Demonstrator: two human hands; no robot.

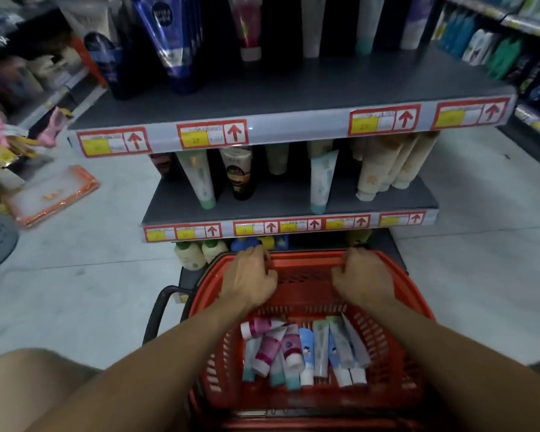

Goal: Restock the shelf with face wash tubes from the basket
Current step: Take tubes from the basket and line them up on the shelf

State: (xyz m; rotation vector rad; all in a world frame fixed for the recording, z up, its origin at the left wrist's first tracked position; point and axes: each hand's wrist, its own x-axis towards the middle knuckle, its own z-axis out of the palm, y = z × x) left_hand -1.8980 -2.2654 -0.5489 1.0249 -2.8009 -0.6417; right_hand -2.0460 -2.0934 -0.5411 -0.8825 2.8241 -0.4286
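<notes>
**Restocking barely begun: both hands on the basket, tubes untouched**

The left hand point(250, 275) curls its fingers over the far rim of the red perforated plastic basket point(396, 310), and the right hand point(363, 277) does the same a little further along that rim. Each grip is closed on the basket edge alone; neither holds a tube. Judging by this, the person is placing or steadying the basket in front of the shelving rather than picking from it.

The face wash tubes point(306, 350), a loose heap of soft plastic tubes in pink, white, pale blue and teal-capped grey, lie on the basket floor near the person's side, under the forearms and well behind both hands. To reach them either hand has to let go of the rim and draw back and down.

Beyond the rim stands the grey shop shelf point(181, 207) with red-and-yellow price labels along its front edge. Its middle level carries a few upright tubes with clear gaps between them, and the upper level point(293, 92) has a broad bare front strip. Those gaps look like the likely places for the stock.

As far as can be judged, every tube in the basket is yet to be shelved. How many shelf tubes were put there in this task cannot be told.
</notes>
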